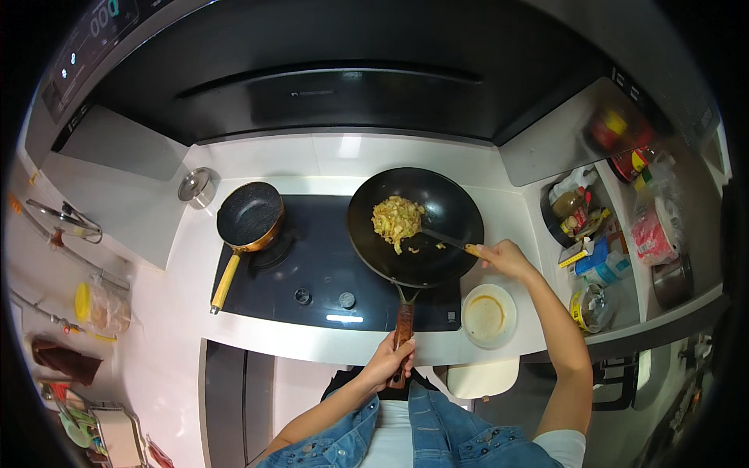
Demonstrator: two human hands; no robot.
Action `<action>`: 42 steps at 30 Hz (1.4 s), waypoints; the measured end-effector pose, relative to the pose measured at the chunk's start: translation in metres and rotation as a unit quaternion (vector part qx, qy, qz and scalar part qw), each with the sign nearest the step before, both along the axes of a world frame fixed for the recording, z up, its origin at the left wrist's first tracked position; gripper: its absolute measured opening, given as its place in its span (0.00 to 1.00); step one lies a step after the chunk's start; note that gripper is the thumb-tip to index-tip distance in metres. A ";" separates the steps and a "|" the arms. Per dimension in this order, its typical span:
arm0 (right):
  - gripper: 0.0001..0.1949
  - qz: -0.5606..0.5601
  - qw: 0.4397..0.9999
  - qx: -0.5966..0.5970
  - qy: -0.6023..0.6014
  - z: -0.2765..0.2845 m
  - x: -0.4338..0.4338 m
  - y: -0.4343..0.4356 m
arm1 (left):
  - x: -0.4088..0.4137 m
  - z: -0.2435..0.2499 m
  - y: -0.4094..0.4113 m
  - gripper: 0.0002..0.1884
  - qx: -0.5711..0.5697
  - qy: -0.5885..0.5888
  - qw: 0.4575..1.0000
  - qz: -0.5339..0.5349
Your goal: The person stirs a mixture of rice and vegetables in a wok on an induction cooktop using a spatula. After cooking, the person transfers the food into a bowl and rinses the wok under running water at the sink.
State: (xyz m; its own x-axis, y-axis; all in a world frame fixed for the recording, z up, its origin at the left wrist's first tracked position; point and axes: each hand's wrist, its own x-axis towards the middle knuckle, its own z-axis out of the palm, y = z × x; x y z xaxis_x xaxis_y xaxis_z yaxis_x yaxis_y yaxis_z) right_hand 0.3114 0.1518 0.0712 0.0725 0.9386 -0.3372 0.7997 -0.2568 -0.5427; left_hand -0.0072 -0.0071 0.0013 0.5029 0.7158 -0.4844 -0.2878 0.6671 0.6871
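Note:
A black wok (415,266) sits over the right side of the black glass cooktop (316,234). My left hand (386,360) is closed around its brown wooden handle (405,322), which points toward my body. My right hand (508,260) grips the yellowish wooden handle (475,250) of a metal spatula (442,237). The spatula's blade end meets a heap of chopped yellow-green food (397,219), left of the wok's centre, and is partly hidden by it. A few loose bits lie on the wok's surface below the heap. Right of the wok's handle stands a white bowl (489,316) with brown residue inside.
A small dark frying pan (250,213) with a yellow handle rests on the left burner. Behind it stands a lidded metal pot (197,188). Bottles and packets fill a shelf (629,292) at right. The dark range hood (345,99) overhangs the back. Two knobs (325,298) sit at the cooktop's front.

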 end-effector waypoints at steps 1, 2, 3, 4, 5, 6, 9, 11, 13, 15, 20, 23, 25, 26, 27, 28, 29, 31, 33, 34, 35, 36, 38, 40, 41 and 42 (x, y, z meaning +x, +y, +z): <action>0.27 0.018 0.999 0.042 -0.007 -0.002 -0.006 -0.002 | 0.000 0.001 0.000 0.11 0.003 0.003 1.000 0.000; 0.26 0.053 0.990 0.111 -0.062 -0.001 -0.008 -0.006 | 0.000 0.001 -0.001 0.12 0.003 0.003 1.000 0.002; 0.25 0.089 0.973 0.179 -0.115 0.009 -0.013 -0.011 | -0.001 0.000 -0.001 0.12 0.003 0.004 1.000 0.005; 0.25 0.122 0.947 0.245 -0.168 0.020 -0.018 -0.017 | -0.002 -0.001 -0.001 0.12 0.003 0.005 1.000 0.005; 0.24 0.147 0.928 0.272 -0.206 0.033 -0.024 -0.023 | -0.003 -0.002 0.000 0.12 0.005 0.008 1.000 0.008; 0.23 0.170 0.907 0.298 -0.244 0.046 -0.029 -0.031 | -0.003 -0.003 -0.001 0.12 0.006 0.010 1.000 0.008; 0.21 0.175 0.878 0.321 -0.310 0.066 -0.024 -0.038 | -0.002 -0.004 -0.001 0.14 0.004 0.021 1.000 0.000; 0.21 0.158 0.873 0.321 -0.331 0.076 -0.013 -0.034 | -0.002 -0.004 -0.001 0.15 0.005 0.024 1.000 -0.007; 0.23 0.147 0.870 0.323 -0.342 0.086 0.000 -0.027 | -0.002 -0.005 -0.001 0.16 0.006 0.020 1.000 -0.007; 0.24 0.125 0.913 0.233 -0.311 0.098 0.012 -0.017 | -0.002 -0.003 -0.001 0.15 0.004 0.023 1.000 -0.002; 0.29 0.074 0.981 -0.099 -0.147 0.091 0.043 0.002 | -0.001 -0.007 -0.002 0.15 0.005 0.016 1.000 -0.003; 0.31 0.056 0.975 -0.214 -0.036 0.077 0.006 0.002 | -0.002 -0.004 -0.001 0.15 0.002 0.026 1.000 0.000; 0.32 0.023 0.976 -0.202 0.078 0.034 -0.002 -0.001 | 0.000 -0.006 -0.001 0.15 0.007 0.029 1.000 -0.006; 0.31 0.005 0.976 -0.187 0.114 0.022 -0.008 0.001 | 0.000 -0.006 -0.001 0.15 0.006 0.029 1.000 -0.007; 0.30 -0.012 0.974 -0.170 0.149 0.013 -0.015 0.003 | 0.000 -0.005 0.000 0.15 0.008 0.029 1.000 -0.008; 0.29 -0.030 0.971 -0.152 0.184 0.007 -0.018 0.003 | 0.000 -0.004 0.000 0.15 0.009 0.028 1.000 -0.009; 0.27 0.007 0.990 -0.060 0.128 0.004 -0.019 0.001 | 0.000 -0.004 0.000 0.15 0.008 0.026 1.000 -0.009; 0.24 0.083 0.988 0.126 0.012 0.001 -0.025 -0.001 | -0.001 -0.005 -0.001 0.15 0.007 0.022 1.000 -0.003; 0.20 0.146 0.959 0.226 -0.095 0.019 -0.028 -0.011 | -0.002 -0.005 -0.002 0.16 0.005 0.027 1.000 0.002; 0.18 0.176 0.934 0.273 -0.148 0.032 -0.029 -0.016 | -0.002 -0.006 -0.002 0.16 0.004 0.029 1.000 0.004; 0.17 0.177 0.927 0.277 -0.180 0.040 -0.033 -0.017 | -0.003 -0.006 -0.002 0.16 0.008 0.030 1.000 0.007; 0.16 0.175 0.920 0.279 -0.213 0.048 -0.037 -0.021 | -0.002 -0.005 -0.001 0.16 0.009 0.030 1.000 0.005; 0.15 0.175 0.906 0.299 -0.243 0.042 -0.045 -0.021 | -0.001 -0.005 -0.002 0.17 0.009 0.028 1.000 0.003; 0.16 0.174 0.894 0.339 -0.237 0.021 -0.052 -0.018 | 0.000 -0.004 -0.001 0.17 0.008 0.026 1.000 -0.003; 0.18 0.192 0.901 0.323 -0.216 0.019 -0.055 -0.021 | 0.001 -0.003 0.000 0.15 0.010 0.027 1.000 -0.005; 0.19 0.212 0.908 0.307 -0.193 0.019 -0.062 -0.026 | 0.000 -0.001 0.000 0.13 0.013 0.030 0.999 -0.003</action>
